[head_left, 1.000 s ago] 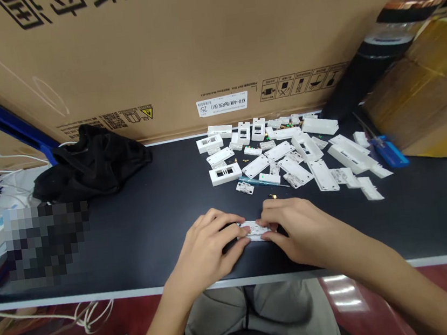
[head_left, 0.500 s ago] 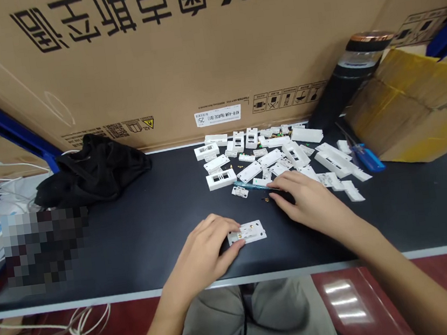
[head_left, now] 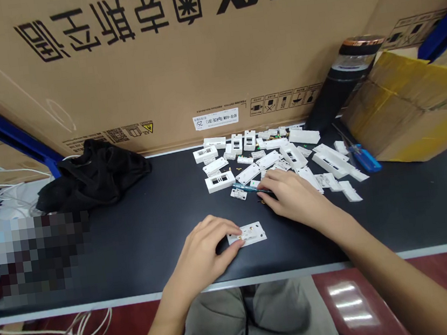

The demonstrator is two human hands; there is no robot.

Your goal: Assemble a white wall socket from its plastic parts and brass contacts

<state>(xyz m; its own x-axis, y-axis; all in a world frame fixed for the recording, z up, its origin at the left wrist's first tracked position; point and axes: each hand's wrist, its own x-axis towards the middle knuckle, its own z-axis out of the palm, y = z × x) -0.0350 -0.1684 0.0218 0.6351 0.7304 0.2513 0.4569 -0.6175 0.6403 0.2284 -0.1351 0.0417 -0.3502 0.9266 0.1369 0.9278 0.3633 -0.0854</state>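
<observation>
My left hand (head_left: pixel 209 249) pinches the left end of a white plastic plate (head_left: pixel 259 231) between thumb and fingers. The plate lies flat near the table's front edge, with small brass-coloured parts in a raised section at its middle. Farther back and to the right, my right hand (head_left: pixel 290 194) has its thumb and fingers closed on the right end of a slender blue-handled screwdriver (head_left: pixel 244 187). The screwdriver lies low along the front of a pile of white plastic parts; its right end is hidden by the fingers. Just before it rests a small white slotted piece (head_left: pixel 238 194).
Several white housings and covers (head_left: pixel 220 181) spread across the table (head_left: pixel 135 243). At the back right stand a black bottle (head_left: pixel 335 83), a taped cardboard box (head_left: pixel 411 106) and a blue-handled screwdriver (head_left: pixel 365 158). Black cloth (head_left: pixel 94 172) lies left. A large carton (head_left: pixel 147 73) walls off the back.
My right hand has shifted left and closed on the slender screwdriver. My left hand stays on the white plate. The whole view has moved slightly.
</observation>
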